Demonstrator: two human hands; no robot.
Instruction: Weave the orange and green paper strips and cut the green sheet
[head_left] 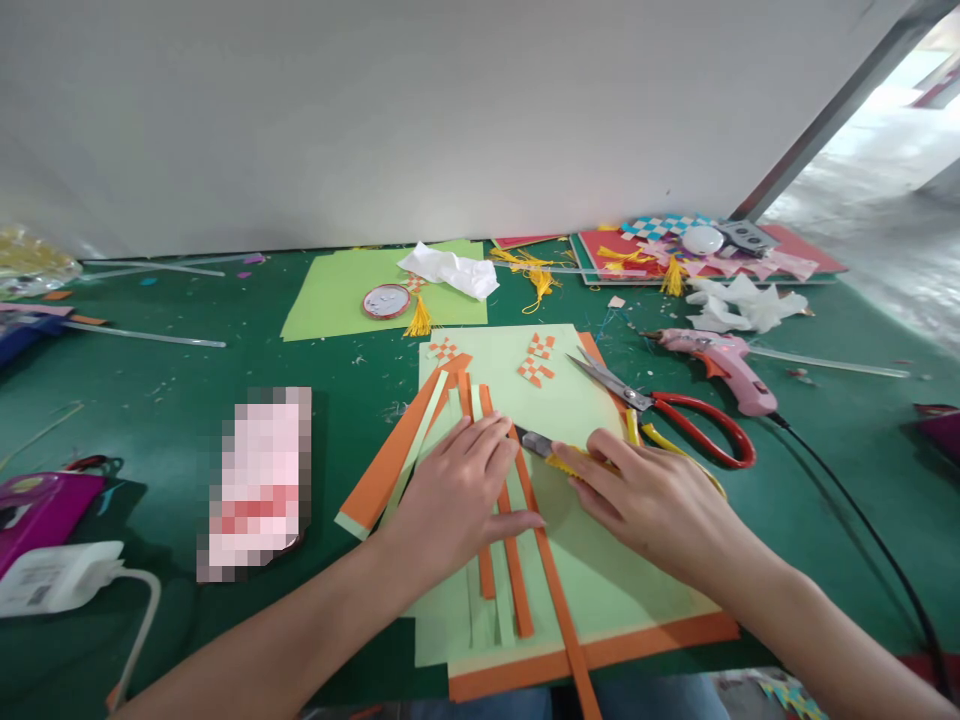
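My left hand (469, 480) lies flat over several orange and pale green paper strips, its thumb stretched to the right. The strips (517, 590) run lengthwise under the palm, and one long orange strip (559, 610) hangs past the front edge. My right hand (637, 490) is closed around a yellow utility knife (566, 457). Its dark blade points left, close to my left fingertips at the upper end of the strips. Beneath everything are light green paper sheets (637, 570) with an orange sheet (660, 640) showing below them. Small orange-and-white woven pieces (538, 362) rest on the upper sheet.
Red-handled scissors (701, 425) lie open right of the sheets, beside a pink glue gun (724, 365) with a black cord. A phone (259, 480) and a white charger (64, 578) are at left. Behind are green paper (322, 295), a tape roll (386, 301) and yellow tassels (540, 285).
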